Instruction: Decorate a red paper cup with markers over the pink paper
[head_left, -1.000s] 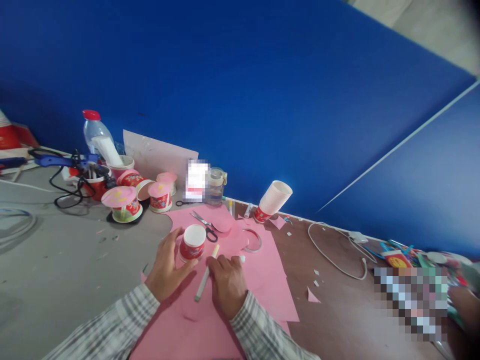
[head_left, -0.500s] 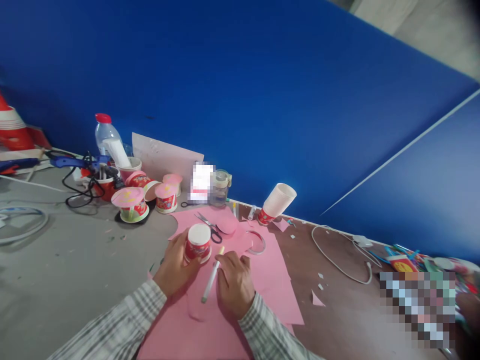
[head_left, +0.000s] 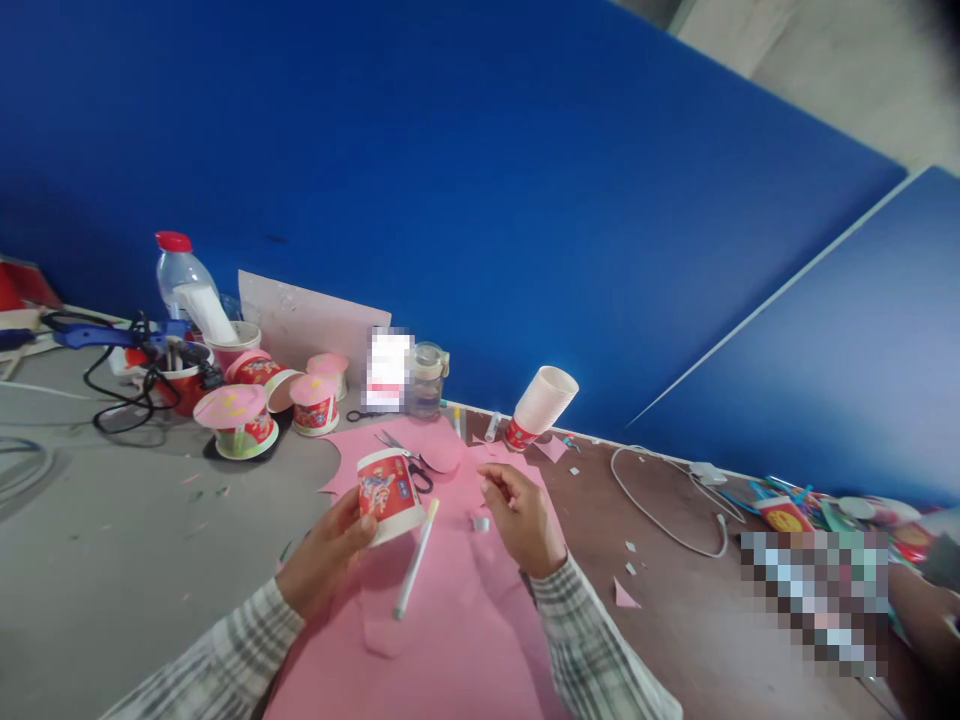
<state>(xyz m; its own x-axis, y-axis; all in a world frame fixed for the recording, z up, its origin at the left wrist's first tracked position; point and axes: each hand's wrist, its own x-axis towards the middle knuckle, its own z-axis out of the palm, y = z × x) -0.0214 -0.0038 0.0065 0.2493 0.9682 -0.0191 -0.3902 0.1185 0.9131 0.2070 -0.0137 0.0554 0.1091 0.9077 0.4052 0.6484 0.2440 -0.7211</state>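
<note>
My left hand [head_left: 334,545] is closed around a red printed paper cup [head_left: 388,495], held upside down and tilted with its white rim low. Over the pink paper [head_left: 442,640], my right hand [head_left: 525,520] has its fingers curled together. What they hold, if anything, is hidden. A small pale, shiny piece [head_left: 480,522] shows just below those fingers. Between my hands lies a white marker [head_left: 415,565] with a yellowish end. Black-handled scissors [head_left: 418,472] lie behind the cup, beside a pink paper circle [head_left: 441,455].
Several pink-topped cups [head_left: 315,405] stand at the back left, near a red-capped bottle [head_left: 184,275] and tangled black cable. A leaning cup stack [head_left: 546,405] and a glass jar [head_left: 427,380] stand by the blue wall. A white cable [head_left: 660,535] and paper scraps lie right.
My left hand has turned the cup so its printed side faces me. My right hand has moved right and up from the marker to where a ring lay; that ring is no longer plainly visible.
</note>
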